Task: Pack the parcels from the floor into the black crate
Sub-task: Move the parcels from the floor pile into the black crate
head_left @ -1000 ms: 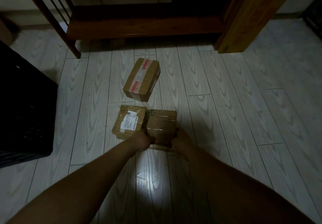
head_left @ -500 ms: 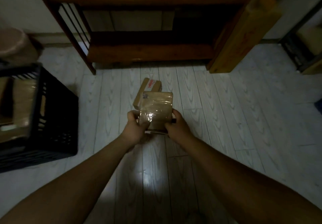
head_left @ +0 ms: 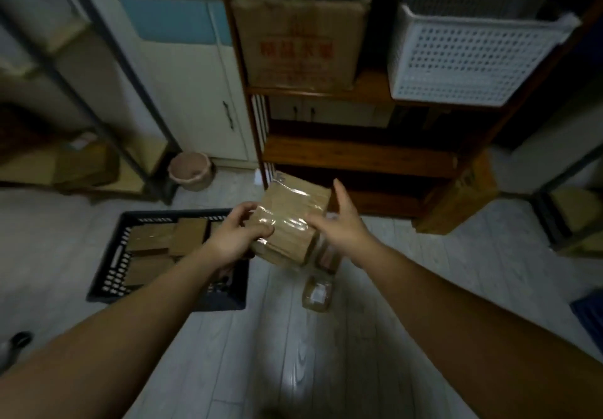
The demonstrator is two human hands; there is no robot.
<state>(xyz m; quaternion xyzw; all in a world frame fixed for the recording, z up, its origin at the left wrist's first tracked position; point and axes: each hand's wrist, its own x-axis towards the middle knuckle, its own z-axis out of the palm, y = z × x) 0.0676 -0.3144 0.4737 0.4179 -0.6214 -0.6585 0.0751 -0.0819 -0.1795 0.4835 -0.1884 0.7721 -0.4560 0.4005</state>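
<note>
Parcel (head_left: 290, 219) now raised beside crate (head_left: 107, 268); left hand (head_left: 235, 239) grips it (right hand (head_left: 339, 222) opened).

I get one view: head-worn, wide-angle, facing forward and down. Black crate (head_left: 112, 263) near, left of centre; wooden shelf (head_left: 359, 154) beyond it, to its right.

Dim room with a pale plank floor (head_left: 277, 337); a dark wooden shelf unit (head_left: 359, 154) holds a cardboard box (head_left: 300, 36) and a white perforated basket (head_left: 466, 56).
</note>
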